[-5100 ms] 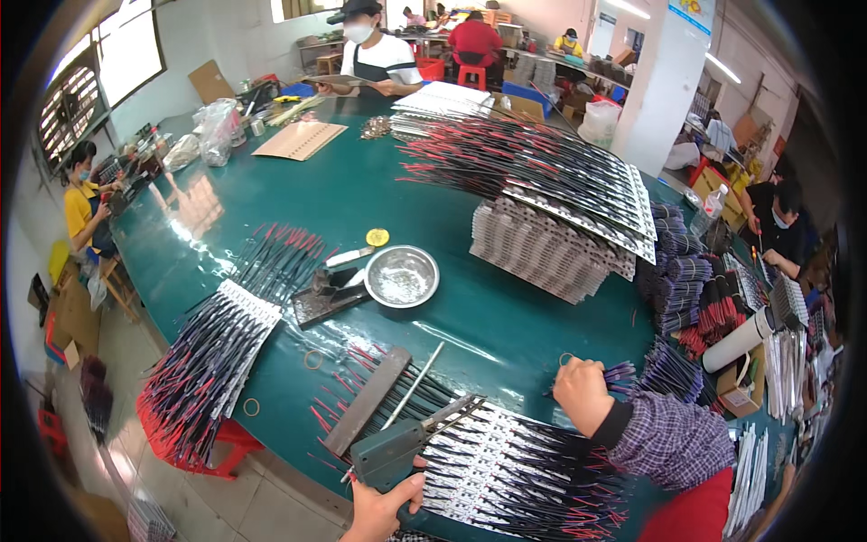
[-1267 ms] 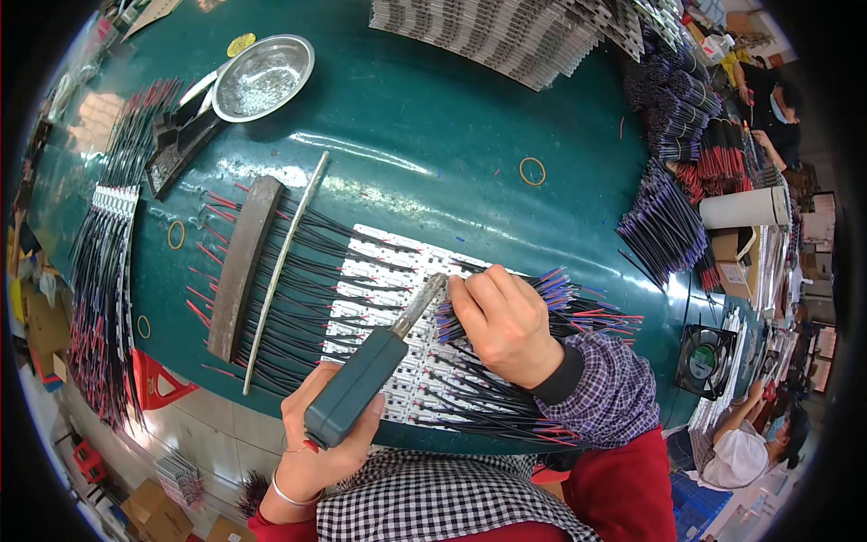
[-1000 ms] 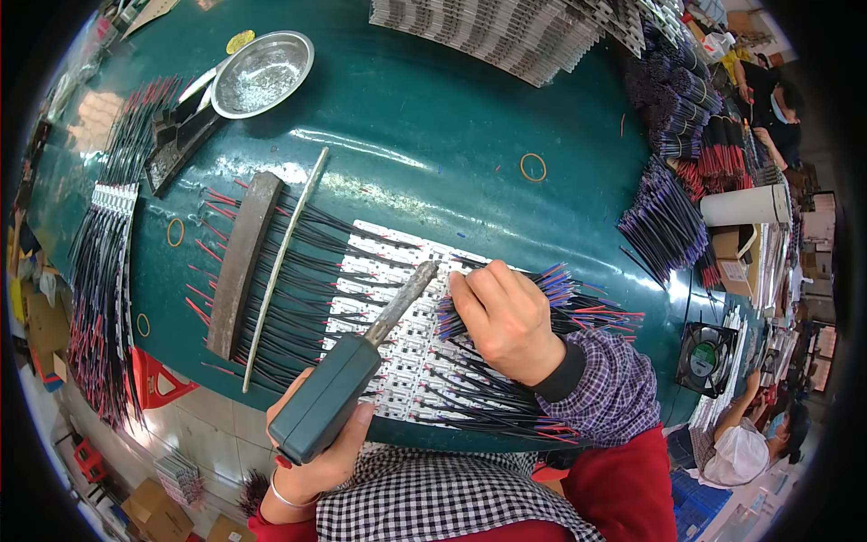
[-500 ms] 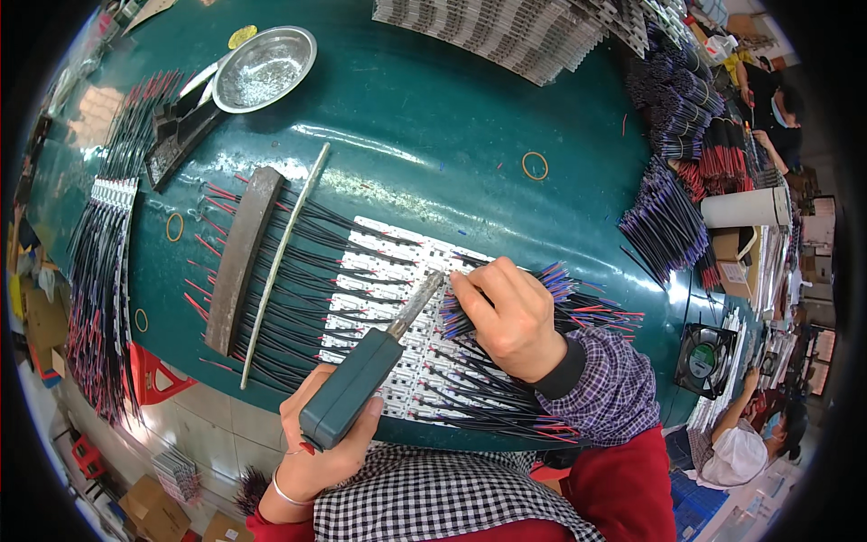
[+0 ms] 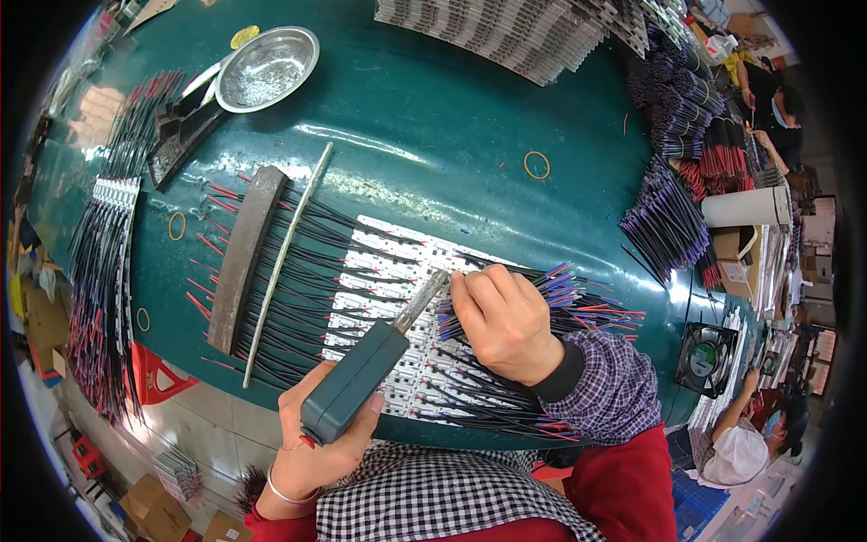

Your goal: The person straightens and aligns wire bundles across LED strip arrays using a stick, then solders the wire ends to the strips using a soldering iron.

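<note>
My left hand [image 5: 316, 447] is wrapped around the dark green boxy handle of a soldering iron [image 5: 354, 384]. The iron's metal shaft points up and right, and its tip is over a panel of small white circuit boards [image 5: 377, 242], close to my right fingertips. Bent over the panel, my right hand [image 5: 508, 325] has thumb and fingers pinched together on a thin wire, whose end is hidden under the fingers. Black, red and blue wires [image 5: 591, 312] fan out beneath and beyond that hand. More black wires with red ends [image 5: 302, 316] stretch leftward from the panel.
A heavy metal bar [image 5: 246, 262] and a thin rod [image 5: 287, 266] lie across the left wires. Farther off are a metal bowl [image 5: 267, 70], a wired strip [image 5: 116, 191], stacked panels [image 5: 497, 32], wire bundles [image 5: 666, 217] and a small fan [image 5: 703, 359]. Other people sit at far right.
My right hand has shifted very slightly, its fingers now a little more bunched. The soldering iron stays at nearly the same spot, its tip still beside the right fingertips.
</note>
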`<state>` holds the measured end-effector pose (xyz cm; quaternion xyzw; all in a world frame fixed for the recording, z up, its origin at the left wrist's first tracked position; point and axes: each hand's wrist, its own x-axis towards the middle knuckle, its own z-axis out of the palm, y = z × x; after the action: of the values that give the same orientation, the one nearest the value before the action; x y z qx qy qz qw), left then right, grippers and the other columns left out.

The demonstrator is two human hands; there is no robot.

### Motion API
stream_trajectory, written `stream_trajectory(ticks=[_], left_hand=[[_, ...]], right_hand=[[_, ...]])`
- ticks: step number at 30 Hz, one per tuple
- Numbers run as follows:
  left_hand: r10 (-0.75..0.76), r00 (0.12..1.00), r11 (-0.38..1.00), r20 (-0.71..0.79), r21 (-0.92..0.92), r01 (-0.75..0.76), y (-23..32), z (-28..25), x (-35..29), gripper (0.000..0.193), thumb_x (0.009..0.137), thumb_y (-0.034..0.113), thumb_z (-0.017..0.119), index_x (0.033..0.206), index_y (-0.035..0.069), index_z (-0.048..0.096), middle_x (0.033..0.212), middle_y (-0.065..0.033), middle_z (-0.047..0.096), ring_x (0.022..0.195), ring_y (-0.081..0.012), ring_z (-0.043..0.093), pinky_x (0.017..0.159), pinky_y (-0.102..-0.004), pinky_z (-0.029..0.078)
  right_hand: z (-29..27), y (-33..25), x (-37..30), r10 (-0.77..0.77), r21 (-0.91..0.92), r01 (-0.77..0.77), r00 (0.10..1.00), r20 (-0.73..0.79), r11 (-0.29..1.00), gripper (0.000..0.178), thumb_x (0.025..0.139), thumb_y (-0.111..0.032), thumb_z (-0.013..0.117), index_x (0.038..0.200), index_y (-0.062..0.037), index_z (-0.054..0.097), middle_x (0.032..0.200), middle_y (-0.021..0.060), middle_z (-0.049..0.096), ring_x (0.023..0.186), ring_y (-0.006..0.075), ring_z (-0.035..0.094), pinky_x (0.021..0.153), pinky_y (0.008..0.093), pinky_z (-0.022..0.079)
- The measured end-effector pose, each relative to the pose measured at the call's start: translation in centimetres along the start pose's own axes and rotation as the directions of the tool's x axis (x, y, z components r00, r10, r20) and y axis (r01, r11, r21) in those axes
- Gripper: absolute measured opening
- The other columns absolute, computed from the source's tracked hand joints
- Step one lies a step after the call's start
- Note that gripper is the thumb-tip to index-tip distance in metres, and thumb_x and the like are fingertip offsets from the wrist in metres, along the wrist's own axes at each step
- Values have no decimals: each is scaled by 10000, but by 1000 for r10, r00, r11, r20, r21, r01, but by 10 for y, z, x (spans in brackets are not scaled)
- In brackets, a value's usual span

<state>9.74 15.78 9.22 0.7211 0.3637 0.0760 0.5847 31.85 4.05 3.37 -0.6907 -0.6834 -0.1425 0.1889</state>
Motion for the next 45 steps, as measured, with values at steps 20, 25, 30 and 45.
stream_trajectory(ticks=[20, 25, 30, 45], left_hand=[[-102, 994, 993, -30, -64, 100, -36, -11, -43, 478, 858, -4, 747, 1316, -12, 610, 1208, -109, 676, 935, -138, 641, 776, -270, 531], [-16, 998, 997, -53, -75, 12, -36, -6, -40, 465, 866, -2, 744, 1312, -17, 611, 1221, -116, 677, 1103, -187, 638, 961, -316, 500], [0, 999, 1000, -38, -8, 0, -41, -4, -42, 471, 867, 6, 755, 1314, -23, 608, 1227, -120, 677, 1107, -184, 638, 966, -315, 499], [133, 987, 990, -86, -43, -137, -21, 12, -10, 241, 794, -26, 746, 1023, -71, 689, 888, -106, 680, 717, -141, 626, 648, -258, 493]], right_hand=[[-32, -1, -10, 70, 119, -65, 997, -44, 991, 490, 733, -23, 630, 1212, 82, 653, 895, 86, 549, 810, 217, 565, 651, 315, 455], [-16, -2, -12, 152, 38, -156, 985, 76, 987, 516, 763, -25, 620, 1268, 79, 616, 954, 107, 552, 798, 226, 551, 647, 324, 448], [-17, -2, -14, 81, 76, -85, 995, 54, 993, 406, 773, -40, 624, 1160, 77, 655, 919, 89, 571, 788, 209, 574, 612, 317, 429], [-14, -5, -6, 152, 49, -158, 982, 113, 986, 376, 723, -23, 655, 1094, 35, 662, 1024, 124, 640, 832, 247, 641, 641, 315, 519]])
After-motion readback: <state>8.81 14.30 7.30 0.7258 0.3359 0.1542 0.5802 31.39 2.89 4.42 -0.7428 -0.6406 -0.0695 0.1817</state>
